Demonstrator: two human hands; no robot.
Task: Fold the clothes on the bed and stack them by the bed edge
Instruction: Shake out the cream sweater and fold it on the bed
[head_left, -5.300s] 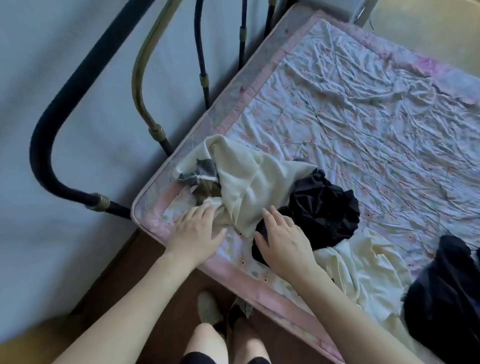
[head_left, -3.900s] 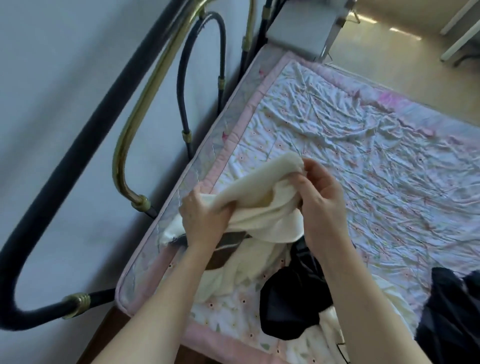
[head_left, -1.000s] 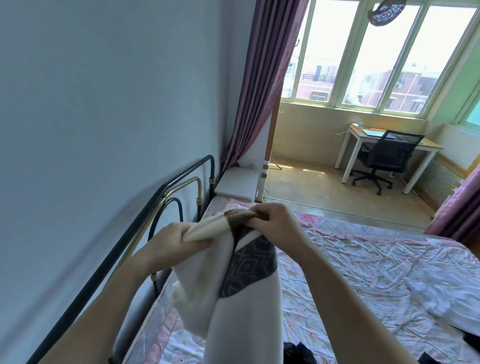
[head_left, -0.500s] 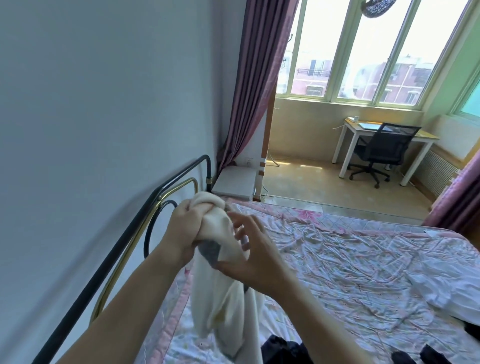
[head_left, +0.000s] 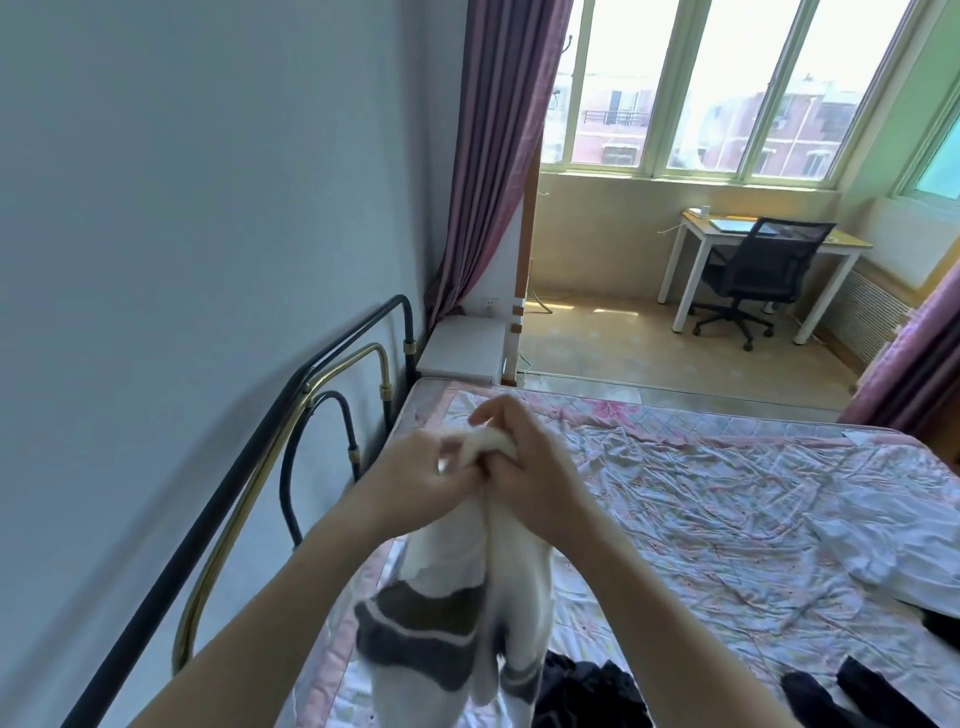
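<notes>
Both hands' fingers, left hand (head_left: 415, 475) and right hand (head_left: 524, 478), tight around cream garment (head_left: 467, 582).

Purple curtain (head_left: 498, 156) hangs beside the window (head_left: 727, 88). White desk (head_left: 769, 244) stands beneath it with a black office chair (head_left: 763, 270) drawn up. White bedside cabinet (head_left: 462, 348) adjoins the metal headboard (head_left: 311, 415).

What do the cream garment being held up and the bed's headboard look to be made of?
Cream garment: a soft knit, probably, matte; it hangs limp from both hands, left hand and right hand, with grey-brown bands woven in. Headboard: metal tubing, seemingly, black painted and shiny brass-coloured, with gleaming collar joints.
</notes>
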